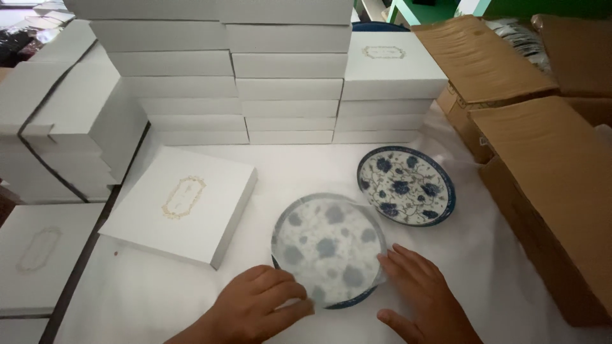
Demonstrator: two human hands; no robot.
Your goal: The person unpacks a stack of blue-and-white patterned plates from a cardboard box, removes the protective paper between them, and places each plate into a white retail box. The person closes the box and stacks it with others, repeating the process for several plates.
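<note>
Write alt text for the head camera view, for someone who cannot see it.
Two bare hands, left hand and right hand, press a thin translucent sheet over a blue floral plate on a white-covered table. A second, uncovered plate lies just beyond, with a flat white box to the left and stacked white boxes behind.

From my seat behind the head camera, all I see of the body is two hands and the start of the forearms at the bottom edge. My left hand (258,299) is bare: no glove, no ring that I can make out, no watch or band at the wrist. My right hand (421,296) is the same, uncovered, nails short and plain. No sleeve reaches either wrist.
</note>
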